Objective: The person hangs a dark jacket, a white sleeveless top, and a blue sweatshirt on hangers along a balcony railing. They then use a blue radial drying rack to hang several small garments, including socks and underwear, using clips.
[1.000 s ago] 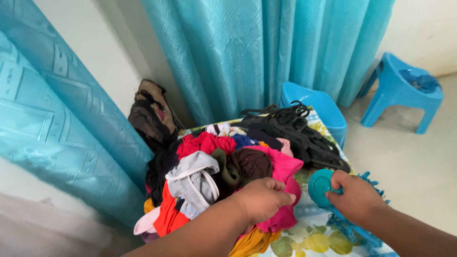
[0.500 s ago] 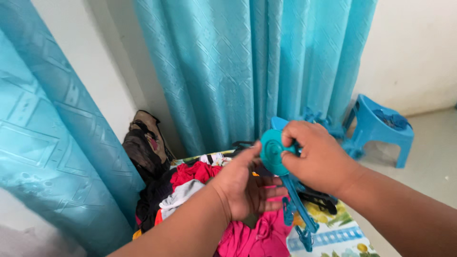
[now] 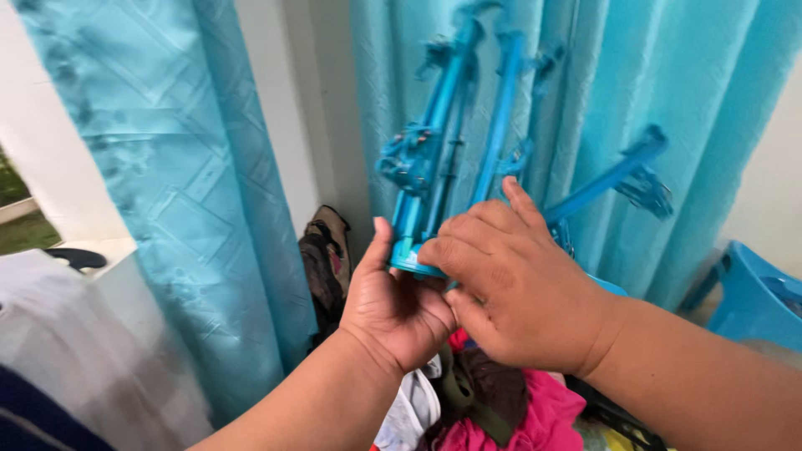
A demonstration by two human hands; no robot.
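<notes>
One blue plastic clip hanger (image 3: 468, 142) is up in the air in front of the turquoise curtain (image 3: 192, 184), its round hub held at chest height and its arms pointing upward and outward; I count about four arms (the upper ones blur together, so I cannot be sure), each with small clips along it. Two hands are on it. The left hand (image 3: 393, 305) cups the hub from below, palm up, thumb raised along the left edge, fingers curled closed under the disc. The right hand (image 3: 510, 280) lies over the hub from the right, knuckles toward me, fingers bent down and closed on its rim, index finger stretched up beside one arm. Both forearms come in from the bottom. Below the hands sits one heap of clothes (image 3: 501, 401), pink, brown and grey pieces showing. A brown bag (image 3: 326, 250) leans against the wall behind, and one blue plastic stool (image 3: 752, 292) stands at the right edge.
</notes>
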